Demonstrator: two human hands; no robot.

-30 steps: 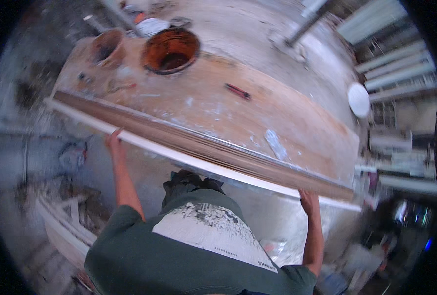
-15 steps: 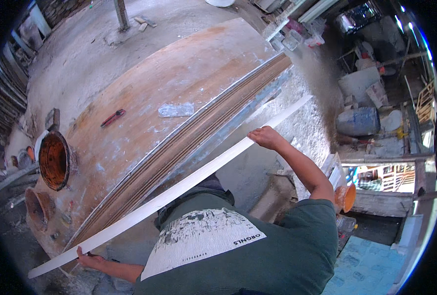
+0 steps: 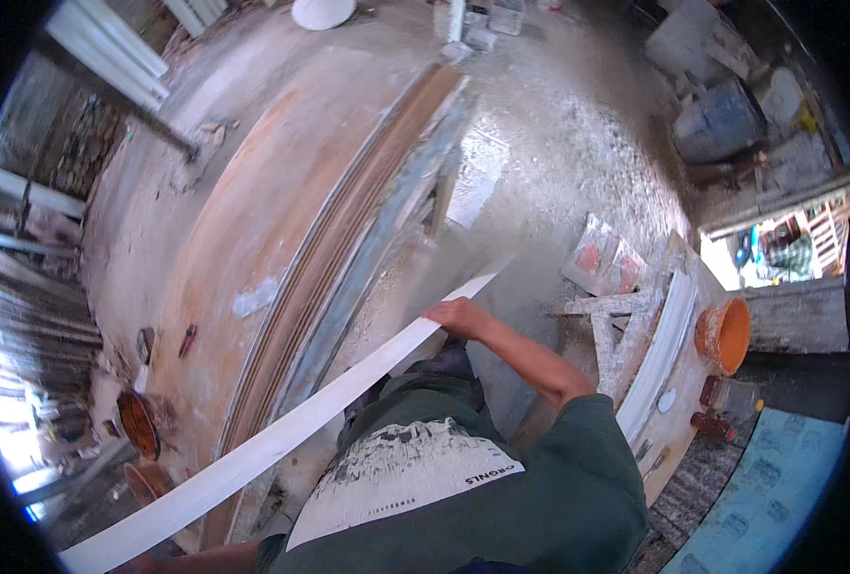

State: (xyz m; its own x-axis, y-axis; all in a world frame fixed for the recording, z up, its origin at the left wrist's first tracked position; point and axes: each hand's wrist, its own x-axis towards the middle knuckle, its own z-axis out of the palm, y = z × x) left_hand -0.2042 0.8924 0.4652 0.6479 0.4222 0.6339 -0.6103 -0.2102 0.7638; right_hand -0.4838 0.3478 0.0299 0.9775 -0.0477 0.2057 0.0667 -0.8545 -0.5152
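Observation:
A long, flat white strip (image 3: 320, 409), perhaps a plaster moulding, stretches slantwise across the front of my body. My right hand (image 3: 457, 318) is closed over it near its far right end. My left hand (image 3: 141, 564) is at the lower left under the strip, mostly cut off by the picture's edge, its fingers hidden; the strip's near end stays held up there. To the left of the strip lies a broad worn board table (image 3: 224, 249), with a brown ridged rail (image 3: 344, 215) along its edge. A clear plastic piece (image 3: 255, 298) and a red-handled tool (image 3: 188, 341) lie on the table.
At right, a bench (image 3: 656, 426) carries several white mouldings (image 3: 664, 344) and an orange bucket (image 3: 722, 335). A white-splashed stand (image 3: 605, 320) is before it. A blue drum (image 3: 719, 122) lies farther back. Two rusty orange buckets (image 3: 138, 425) sit at the left. A post (image 3: 129, 110) rises beyond the table.
My view has turned right, bringing the bench with mouldings into sight. The strip has come away from the table rail, and my left hand has slipped mostly out of the picture.

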